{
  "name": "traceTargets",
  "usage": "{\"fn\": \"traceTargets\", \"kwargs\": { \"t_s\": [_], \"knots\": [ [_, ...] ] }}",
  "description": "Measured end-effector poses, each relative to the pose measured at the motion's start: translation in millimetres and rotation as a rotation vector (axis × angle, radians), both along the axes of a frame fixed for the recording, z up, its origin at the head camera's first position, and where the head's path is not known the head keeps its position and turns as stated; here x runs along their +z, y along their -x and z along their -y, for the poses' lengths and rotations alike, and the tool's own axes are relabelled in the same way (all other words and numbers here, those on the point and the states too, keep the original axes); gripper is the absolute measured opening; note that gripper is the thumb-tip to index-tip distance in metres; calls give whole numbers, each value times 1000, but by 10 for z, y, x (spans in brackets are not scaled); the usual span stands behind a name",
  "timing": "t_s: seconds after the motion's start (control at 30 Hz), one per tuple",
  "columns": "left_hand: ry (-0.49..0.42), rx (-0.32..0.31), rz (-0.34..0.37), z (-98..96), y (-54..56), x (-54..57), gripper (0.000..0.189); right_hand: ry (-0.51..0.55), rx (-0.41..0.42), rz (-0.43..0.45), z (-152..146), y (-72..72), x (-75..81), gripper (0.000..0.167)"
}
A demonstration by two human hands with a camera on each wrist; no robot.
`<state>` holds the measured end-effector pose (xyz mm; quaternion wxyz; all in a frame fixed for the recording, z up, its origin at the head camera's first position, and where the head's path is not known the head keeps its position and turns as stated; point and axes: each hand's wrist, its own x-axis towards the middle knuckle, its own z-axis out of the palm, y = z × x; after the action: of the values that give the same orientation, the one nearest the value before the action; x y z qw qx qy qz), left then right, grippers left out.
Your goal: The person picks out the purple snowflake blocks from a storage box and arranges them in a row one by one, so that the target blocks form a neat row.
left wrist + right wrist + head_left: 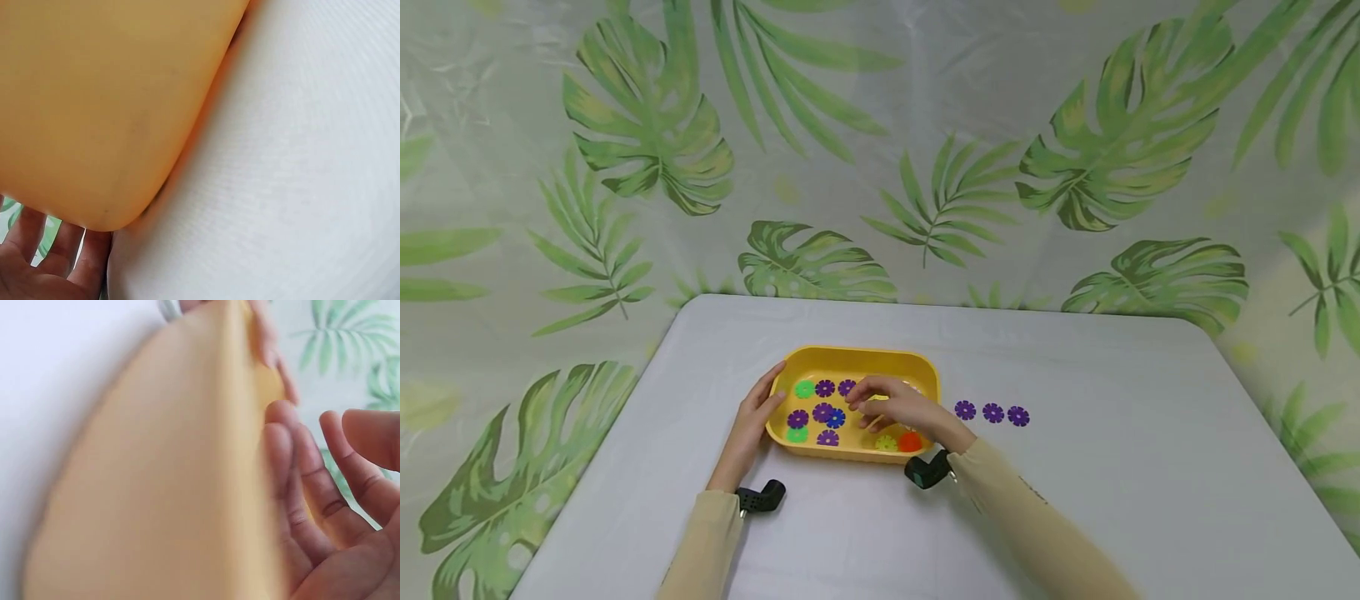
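On the left, the left hand (748, 425) holds the end of a yellow tray (865, 360), thumb over the rim and fingers along the outer wall. The tray is a shallow, round-cornered rectangle standing on the white table (1150, 467). Inside its left half lie flat, notched, flower-like discs: a green disc (805, 389) at the back with another nearer the front, several purple discs (824, 388) around them, and a blue disc (835, 418) overlapping one purple piece. Further right, the right hand (898, 406) reaches in over the near rim, palm side down, fingers loosely bent and the grasp empty as far as the views show. Near the tray's front right corner, a yellow-green disc (886, 443) sits beside an orange-red disc (910, 442). Beyond the right wall, three purple pieces (993, 413) form a spaced row on the table.
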<state>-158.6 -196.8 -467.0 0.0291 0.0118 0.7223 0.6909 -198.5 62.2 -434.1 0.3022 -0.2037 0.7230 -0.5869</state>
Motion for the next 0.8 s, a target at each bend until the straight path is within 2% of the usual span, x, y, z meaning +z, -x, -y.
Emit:
{"fn": "traceTargets", "kwargs": {
  "t_s": [0.13,0.27,0.47,0.57,0.7,0.8],
  "knots": [
    [1,-2,-4,5,-1,-6,48,-46,61,15,211,-31,-97,24],
    [-2,-4,-15,17,-2,-19,48,-116,103,-7,374,-56,-139,25],
    [4,-4,-17,18,9,-28,48,-178,148,-100,518,-51,-211,23],
    [-15,1,-19,35,49,-108,48,-197,147,-134,546,-44,-242,21],
    [-12,14,-17,63,112,-239,47,-217,132,-126,563,-38,-262,21],
    [3,24,-23,65,133,-277,46,-259,130,-149,573,-35,-275,22]
  ]
}}
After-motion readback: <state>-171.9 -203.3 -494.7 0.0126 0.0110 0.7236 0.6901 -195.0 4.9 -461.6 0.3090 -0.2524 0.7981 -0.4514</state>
